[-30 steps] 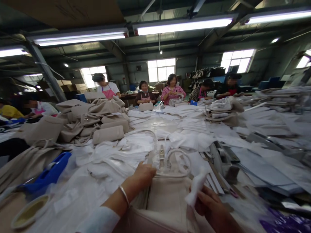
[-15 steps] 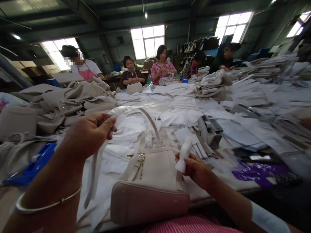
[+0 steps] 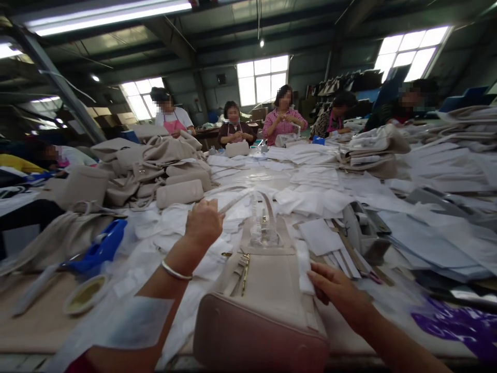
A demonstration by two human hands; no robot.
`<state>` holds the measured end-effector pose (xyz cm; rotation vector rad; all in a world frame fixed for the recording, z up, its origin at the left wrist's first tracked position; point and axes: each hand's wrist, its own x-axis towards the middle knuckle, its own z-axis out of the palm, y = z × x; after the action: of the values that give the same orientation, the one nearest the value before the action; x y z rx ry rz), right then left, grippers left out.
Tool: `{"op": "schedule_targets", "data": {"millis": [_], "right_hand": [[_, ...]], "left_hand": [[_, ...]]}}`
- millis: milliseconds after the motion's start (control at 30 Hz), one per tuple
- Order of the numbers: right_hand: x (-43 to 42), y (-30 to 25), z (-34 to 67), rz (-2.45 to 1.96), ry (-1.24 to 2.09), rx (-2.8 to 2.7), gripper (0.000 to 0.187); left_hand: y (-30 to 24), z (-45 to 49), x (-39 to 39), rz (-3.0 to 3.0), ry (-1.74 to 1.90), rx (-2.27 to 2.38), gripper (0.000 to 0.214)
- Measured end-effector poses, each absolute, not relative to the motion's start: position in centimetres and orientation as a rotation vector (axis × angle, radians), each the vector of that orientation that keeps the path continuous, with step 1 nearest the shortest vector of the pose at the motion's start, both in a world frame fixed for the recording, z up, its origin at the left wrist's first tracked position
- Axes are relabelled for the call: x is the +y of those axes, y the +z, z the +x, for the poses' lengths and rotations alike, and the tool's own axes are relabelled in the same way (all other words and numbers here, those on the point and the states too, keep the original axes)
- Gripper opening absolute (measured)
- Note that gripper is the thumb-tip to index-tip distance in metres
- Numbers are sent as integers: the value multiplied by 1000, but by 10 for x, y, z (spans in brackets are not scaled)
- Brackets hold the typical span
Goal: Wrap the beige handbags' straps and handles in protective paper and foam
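Observation:
A beige handbag lies on the table right in front of me, its base toward me and its wrapped handle pointing away. My left hand, a bangle on its wrist, is closed round a strip of clear wrapping at the left of the handle. At the bag's right edge my right hand pinches a small wad of white paper against the bag.
White sheets and tissue cover the table. Beige bags are piled at the left, with a blue tool and a small round dish nearer. Metal parts lie at the right. Several people work at the far end.
My left hand went from raised near the camera down to the handle's left side. My right hand brought the white wad down onto the bag's right edge. The view tilted up.

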<state>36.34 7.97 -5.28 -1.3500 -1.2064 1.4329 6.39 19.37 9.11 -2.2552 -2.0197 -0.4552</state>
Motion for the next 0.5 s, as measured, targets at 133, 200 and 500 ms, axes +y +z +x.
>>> {"op": "schedule_targets", "data": {"millis": [133,200,500], "right_hand": [[84,-52,370,-1546,890,-1478,41],[89,-43,368,-1550,547,-1600,40],[115,11,287,-1277,791,-2149,15]], "left_hand": [[29,58,168,-2561,-122,-2074,33],[7,54,154,-2674,-14,-2120,30],[-10,57,128,-2744,-112,-2152,9]]}}
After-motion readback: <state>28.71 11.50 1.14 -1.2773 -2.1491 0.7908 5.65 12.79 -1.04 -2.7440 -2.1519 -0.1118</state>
